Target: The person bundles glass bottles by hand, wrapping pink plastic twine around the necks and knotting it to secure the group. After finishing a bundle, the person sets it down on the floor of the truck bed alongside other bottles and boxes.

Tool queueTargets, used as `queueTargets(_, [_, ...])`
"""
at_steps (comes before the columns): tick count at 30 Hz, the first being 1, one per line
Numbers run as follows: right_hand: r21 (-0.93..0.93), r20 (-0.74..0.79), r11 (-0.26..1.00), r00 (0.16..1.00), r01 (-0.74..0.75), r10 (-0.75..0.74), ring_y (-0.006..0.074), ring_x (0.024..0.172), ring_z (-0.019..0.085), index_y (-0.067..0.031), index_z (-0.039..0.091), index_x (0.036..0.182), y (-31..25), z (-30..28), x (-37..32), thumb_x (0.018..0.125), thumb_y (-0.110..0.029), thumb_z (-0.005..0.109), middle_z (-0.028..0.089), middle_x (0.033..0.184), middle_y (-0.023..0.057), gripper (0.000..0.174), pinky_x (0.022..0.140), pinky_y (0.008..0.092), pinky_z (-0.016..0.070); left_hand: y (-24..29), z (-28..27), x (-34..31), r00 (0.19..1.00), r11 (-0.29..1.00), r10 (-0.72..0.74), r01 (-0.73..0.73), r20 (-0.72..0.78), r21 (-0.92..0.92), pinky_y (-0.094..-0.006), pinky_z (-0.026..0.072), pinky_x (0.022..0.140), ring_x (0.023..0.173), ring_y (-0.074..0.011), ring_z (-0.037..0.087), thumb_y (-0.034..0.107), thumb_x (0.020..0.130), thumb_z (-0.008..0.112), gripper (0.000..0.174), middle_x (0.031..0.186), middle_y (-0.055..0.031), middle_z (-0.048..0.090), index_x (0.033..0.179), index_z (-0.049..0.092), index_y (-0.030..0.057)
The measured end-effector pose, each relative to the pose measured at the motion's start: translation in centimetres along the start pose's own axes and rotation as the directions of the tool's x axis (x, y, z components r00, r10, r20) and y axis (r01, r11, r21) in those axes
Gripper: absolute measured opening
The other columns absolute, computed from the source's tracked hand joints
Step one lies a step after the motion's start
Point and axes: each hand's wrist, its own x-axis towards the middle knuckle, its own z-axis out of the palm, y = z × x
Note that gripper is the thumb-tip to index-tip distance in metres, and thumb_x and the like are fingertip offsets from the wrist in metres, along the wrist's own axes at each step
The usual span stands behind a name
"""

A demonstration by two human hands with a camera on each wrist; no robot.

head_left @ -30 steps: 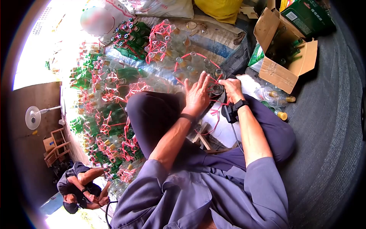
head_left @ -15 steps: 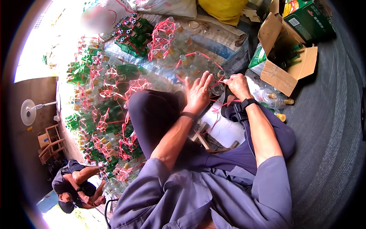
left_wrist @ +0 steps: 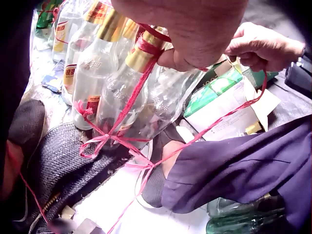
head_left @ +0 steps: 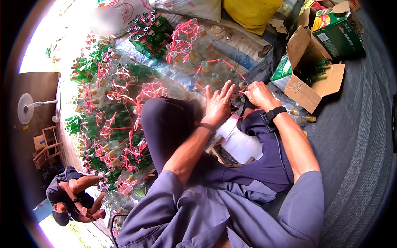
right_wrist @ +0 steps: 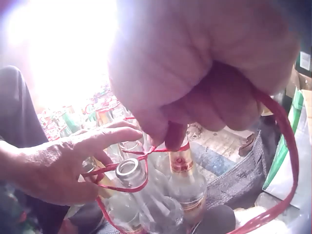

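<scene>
My left hand [head_left: 218, 106] lies over a group of clear bottles, fingers spread and mostly straight; in the right wrist view that hand [right_wrist: 63, 165] touches red twine [right_wrist: 130, 189] looped round a bottle neck [right_wrist: 127, 168]. Close on its right, my right hand [head_left: 261, 96] has curled fingers pinching the twine. A strand [left_wrist: 222, 119] runs from the right hand [left_wrist: 258, 46] down to a knot in the left wrist view. Beneath the left hand [left_wrist: 190, 29] stand clear bottles [left_wrist: 90, 68], some with gold necks, bound by twine.
Bundled green and clear bottles [head_left: 124, 87] fill the left side. An open carton [head_left: 304, 91] with green bottles stands at right, near loose gold-capped bottles [head_left: 304, 118]. Another person [head_left: 74, 194] crouches at lower left, below a fan [head_left: 25, 108].
My right hand has shifted slightly right, its wrist and forearm swinging outward. The left hand stays over the bottles. The head view has shifted a little.
</scene>
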Motion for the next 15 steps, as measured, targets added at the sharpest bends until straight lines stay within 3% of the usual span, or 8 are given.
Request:
queueTargets(5, [-0.017,0.052,1.0,0.999,0.019,-0.018,0.045,0.086,0.067,0.0029,0.072,0.083,0.7,0.4,-0.2,0.084,-0.022,0.064,0.067,0.084,0.0287,0.026,0.08,0.0499,0.0547,0.0,0.0,0.0,1.0,1.0,-0.001,0.001,0.005,0.009,-0.0615,0.0137,0.116,0.106,-0.0255,0.059,0.005,0.075,0.062,0.076,0.153,-0.0023,0.039,0.146,0.041,0.0161])
queueTargets(8, [-0.032,0.076,0.999,0.996,0.04,-0.038,0.045,0.086,0.067,0.0036,0.071,0.082,0.1,-0.5,-0.6,0.083,-0.021,0.063,0.067,0.083,0.0291,0.026,0.08,0.0505,0.0548,0.4,-0.5,0.0,0.998,1.0,-0.008,0.007,0.068,0.016,-0.063,0.013,0.115,0.116,-0.0267,0.056,0.012,0.073,0.065,0.076,0.154,-0.0049,0.037,0.146,0.041,0.0143])
queueTargets(10, [-0.018,0.074,0.999,0.997,0.027,-0.026,0.045,0.085,0.067,0.0038,0.071,0.082,0.7,-0.1,-0.5,0.083,-0.021,0.063,0.067,0.083,0.0293,0.026,0.08,0.0504,0.0548,1.1,-1.0,0.0,1.0,0.998,0.014,-0.013,0.005,-0.061,-0.0669,0.011,0.114,0.125,-0.0318,0.048,0.02,0.071,0.064,0.076,0.152,-0.0108,0.039,0.143,0.045,0.0071])
queueTargets(11, [-0.005,0.073,1.0,0.997,0.016,-0.015,0.045,0.085,0.067,0.0041,0.071,0.081,1.0,0.1,-0.5,0.083,-0.021,0.063,0.066,0.083,0.0295,0.026,0.08,0.0503,0.0549,1.5,-1.0,0.1,1.0,0.998,0.015,-0.015,0.005,-0.06,-0.0669,0.011,0.114,0.125,-0.0318,0.048,0.02,0.071,0.064,0.076,0.152,-0.0108,0.039,0.143,0.045,0.0071])
queueTargets(13, [0.003,0.075,1.0,0.997,-0.001,0.001,0.0453,0.085,0.066,0.0033,0.07,0.079,1.5,0.5,-0.4,0.083,-0.023,0.064,0.066,0.083,0.0281,0.027,0.079,0.0498,0.0541,2.1,-1.0,0.4,0.998,0.999,-0.047,0.048,0.044,-0.022,-0.066,0.0114,0.113,0.138,-0.0344,0.035,0.036,0.072,0.072,0.079,0.15,-0.0128,0.038,0.141,0.046,0.0091])
queueTargets(15, [0.016,0.077,1.0,0.997,-0.017,0.016,0.0456,0.084,0.065,0.0024,0.07,0.076,1.4,0.4,-0.3,0.083,-0.025,0.065,0.066,0.082,0.0267,0.028,0.077,0.0494,0.0533,2.4,-1.2,0.9,0.999,0.999,-0.036,0.036,0.026,-0.024,-0.0657,0.0118,0.113,0.138,-0.0355,0.034,0.04,0.073,0.072,0.078,0.146,-0.0142,0.04,0.14,0.046,0.0085])
